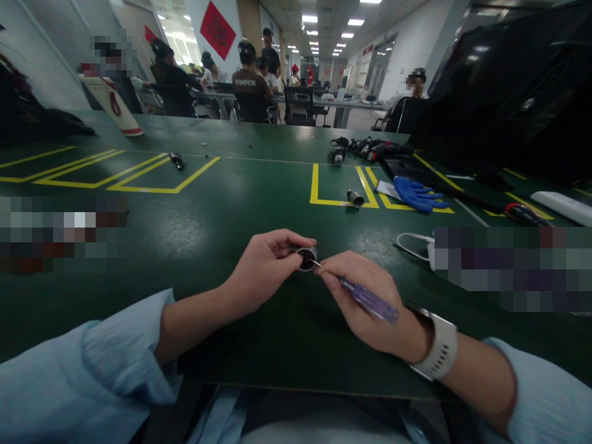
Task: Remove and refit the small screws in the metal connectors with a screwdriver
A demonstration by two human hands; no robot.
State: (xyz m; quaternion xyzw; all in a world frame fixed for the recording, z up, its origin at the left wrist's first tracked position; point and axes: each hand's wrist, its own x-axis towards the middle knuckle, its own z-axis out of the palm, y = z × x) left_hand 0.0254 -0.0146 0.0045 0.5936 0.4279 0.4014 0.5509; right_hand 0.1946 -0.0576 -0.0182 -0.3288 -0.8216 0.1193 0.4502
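Observation:
My left hand (263, 268) is closed around a small round metal part (306, 258) with a dark centre, held just above the green table (231, 203). My right hand (365, 302) grips a small screwdriver with a purple translucent handle (370, 301). Its thin metal tip touches the round part's right side. Both forearms rest near the table's front edge, and a white watch (439, 351) sits on my right wrist.
A small metal cylinder (355, 198) lies inside yellow floor-style markings (319, 185). A blue glove (419, 194), a pile of dark parts (365, 148), a red-handled tool (525, 214) and a white cable (414, 243) lie to the right. Another small part (176, 160) lies at the left. People sit at far tables.

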